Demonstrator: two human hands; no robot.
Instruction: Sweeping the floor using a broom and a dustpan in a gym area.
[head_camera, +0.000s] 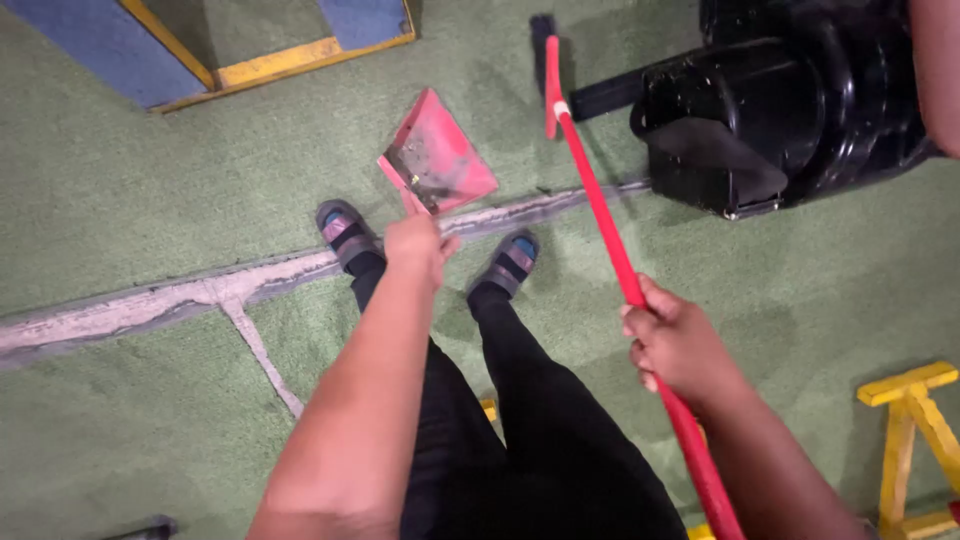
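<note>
Red dustpan in my left hand (418, 245), red broom in my right hand (672, 340).

My left hand is clamped on the handle of the dustpan (440, 152), whose soiled tray hangs tilted just ahead of my sandalled feet (345, 232). My right hand is wrapped tight around the broom handle (600, 205); its dark head lies farther out on the green floor (120, 200), just beside a black bin (780, 110) tipped on its side.
</note>
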